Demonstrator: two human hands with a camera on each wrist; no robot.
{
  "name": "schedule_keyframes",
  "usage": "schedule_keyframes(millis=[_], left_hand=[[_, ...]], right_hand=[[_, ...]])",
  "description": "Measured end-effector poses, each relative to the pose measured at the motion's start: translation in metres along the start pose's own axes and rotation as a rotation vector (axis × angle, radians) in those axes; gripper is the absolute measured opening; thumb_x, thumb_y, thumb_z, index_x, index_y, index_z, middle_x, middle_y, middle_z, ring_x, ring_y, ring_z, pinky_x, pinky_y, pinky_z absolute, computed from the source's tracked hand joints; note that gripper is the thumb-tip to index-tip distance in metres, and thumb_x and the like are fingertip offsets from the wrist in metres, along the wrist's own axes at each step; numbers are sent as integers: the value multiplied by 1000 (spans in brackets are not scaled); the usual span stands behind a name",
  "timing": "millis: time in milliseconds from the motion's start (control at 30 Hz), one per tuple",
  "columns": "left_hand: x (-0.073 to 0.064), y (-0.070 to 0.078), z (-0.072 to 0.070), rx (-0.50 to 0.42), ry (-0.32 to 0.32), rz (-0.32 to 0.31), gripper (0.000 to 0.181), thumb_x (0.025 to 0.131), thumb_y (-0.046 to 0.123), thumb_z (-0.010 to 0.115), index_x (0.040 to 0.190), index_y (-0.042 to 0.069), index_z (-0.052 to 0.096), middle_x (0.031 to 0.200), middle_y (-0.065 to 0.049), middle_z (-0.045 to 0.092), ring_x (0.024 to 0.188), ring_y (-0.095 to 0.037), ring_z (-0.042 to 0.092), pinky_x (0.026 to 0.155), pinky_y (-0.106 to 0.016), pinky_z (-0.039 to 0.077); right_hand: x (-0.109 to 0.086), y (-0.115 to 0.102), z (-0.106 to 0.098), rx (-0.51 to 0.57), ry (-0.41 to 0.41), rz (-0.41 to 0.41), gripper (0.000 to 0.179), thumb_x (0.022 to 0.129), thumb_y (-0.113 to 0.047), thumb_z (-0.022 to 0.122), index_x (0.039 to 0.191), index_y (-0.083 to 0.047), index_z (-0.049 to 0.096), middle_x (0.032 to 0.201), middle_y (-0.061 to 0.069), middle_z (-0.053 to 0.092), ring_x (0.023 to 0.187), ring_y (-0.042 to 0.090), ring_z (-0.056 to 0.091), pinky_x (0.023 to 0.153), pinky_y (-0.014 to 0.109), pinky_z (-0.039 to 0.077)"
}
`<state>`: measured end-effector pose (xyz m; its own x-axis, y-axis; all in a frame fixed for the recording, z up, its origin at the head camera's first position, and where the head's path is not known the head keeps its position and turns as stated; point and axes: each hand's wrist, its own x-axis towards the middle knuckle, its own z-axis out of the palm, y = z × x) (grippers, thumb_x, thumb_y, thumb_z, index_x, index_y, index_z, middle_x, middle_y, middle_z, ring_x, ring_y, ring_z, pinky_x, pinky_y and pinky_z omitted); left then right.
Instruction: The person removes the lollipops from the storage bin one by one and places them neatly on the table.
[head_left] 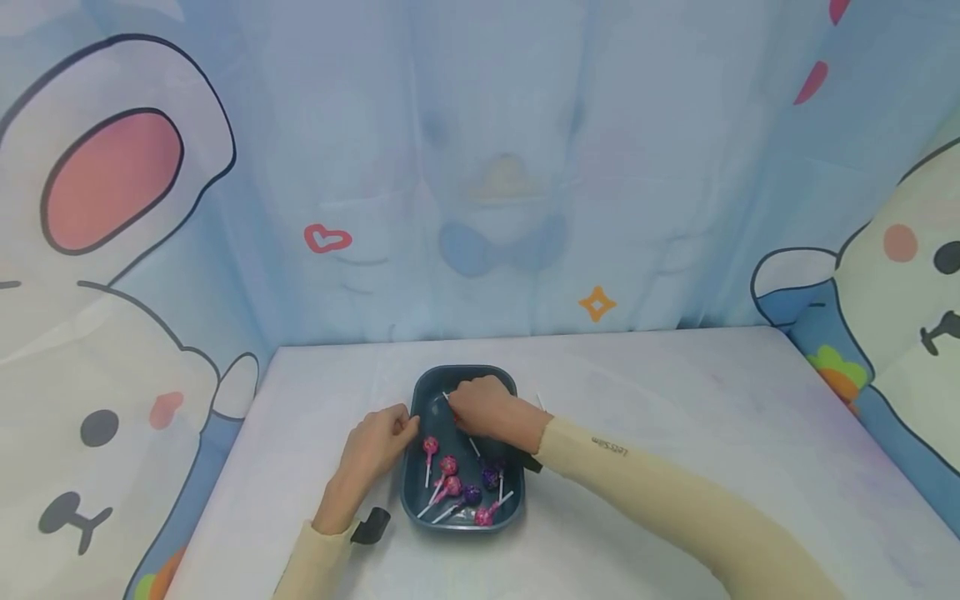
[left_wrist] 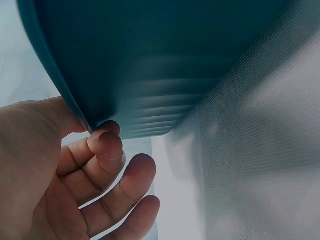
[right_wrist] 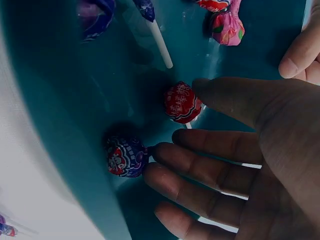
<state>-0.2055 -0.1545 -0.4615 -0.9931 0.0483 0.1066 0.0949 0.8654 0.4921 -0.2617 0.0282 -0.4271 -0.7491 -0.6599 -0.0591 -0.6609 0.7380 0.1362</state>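
Observation:
A dark teal tray (head_left: 409,483) stands on the white table with lollipops in it. My left hand (head_left: 378,440) is at its left rim, thumb and forefinger pinching the edge in the left wrist view, the other fingers loosely bent. My right hand (head_left: 487,408) reaches into the far part of the tray. In the right wrist view its fingers are spread and only slightly bent. The thumb tip is right at a red lollipop (right_wrist: 182,103), whose stick runs behind the index finger. A purple lollipop (right_wrist: 126,156) lies close by the middle fingertips.
Several pink lollipops (head_left: 447,465) and purple lollipops (head_left: 472,495) lie in the tray's near half. Outside it, to the right, is another wrapped lollipop (right_wrist: 7,229). Behind the white table (head_left: 645,400) hangs a pale blue cartoon curtain (head_left: 495,100).

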Motion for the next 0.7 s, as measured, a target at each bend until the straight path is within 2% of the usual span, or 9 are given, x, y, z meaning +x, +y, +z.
schedule_keyframes(millis=[333,467,700], left_hand=[[0,0,1,2,-4,-1,26,89,35,55,70,17,50,53,5,44,48,-9,41,45,-25,31],[0,0,2,4,-7,-2,26,89,35,55,70,17,50,53,5,44,48,-9,41,45,-25,31],[0,1,1,-5,-6,-7,26,88,34,55,70,17,50,53,5,44,49,-10,41,46,-26,31]], right_hand=[[6,-3,2,-39,-77,16,21,87,-33,59,91,-15,68,69,-1,63,55,12,53,59,31,51],[7,-4,1,-43,-93,16,20,87,-31,59,90,-14,68,67,-1,62,54,12,52,58,30,50],[5,-5,-1,-57,-90,4,20,86,-32,60,92,-15,69,73,0,66,55,11,53,61,31,52]])
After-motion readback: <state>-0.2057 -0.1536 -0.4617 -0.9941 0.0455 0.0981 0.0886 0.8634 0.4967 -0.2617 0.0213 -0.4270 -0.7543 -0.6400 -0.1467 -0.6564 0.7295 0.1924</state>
